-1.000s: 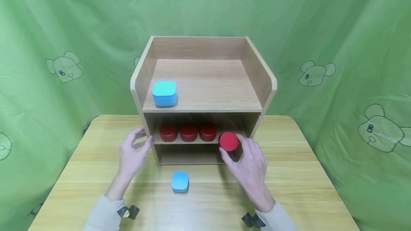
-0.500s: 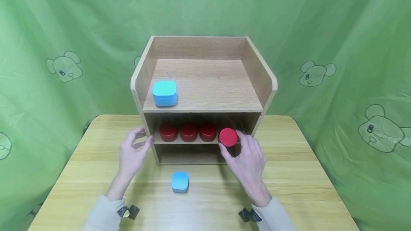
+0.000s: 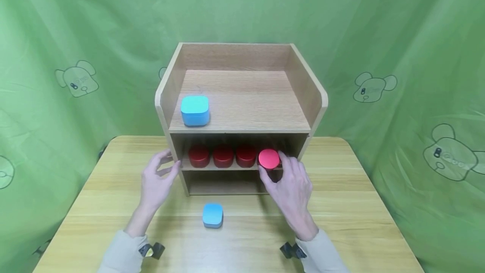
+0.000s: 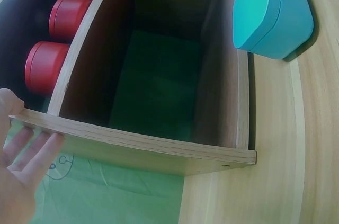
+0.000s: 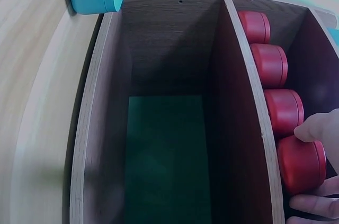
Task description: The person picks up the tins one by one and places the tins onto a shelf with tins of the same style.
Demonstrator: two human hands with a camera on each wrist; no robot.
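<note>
A small wooden shelf unit (image 3: 242,100) stands on the table. My left hand (image 3: 157,180) holds the front edge of its left side panel (image 4: 153,142), thumb at the edge and fingers along the outer face. On the middle shelf, my right hand (image 3: 291,191) grips a round red tin (image 3: 269,159) between thumb and fingers. Three more red tins (image 3: 222,156) stand in a row to its left. In the right wrist view, the gripped tin (image 5: 301,164) sits at the near end of that row, close beside its neighbour (image 5: 284,112).
One blue box with rounded corners (image 3: 195,111) rests at the left of the top shelf. Another blue box (image 3: 212,215) lies on the table (image 3: 360,218) in front of the unit. Behind everything hangs a green curtain (image 3: 242,7).
My right hand has moved the red tin slightly back and inward onto the middle shelf, in line with the others. The left hand has stayed at the side panel.
</note>
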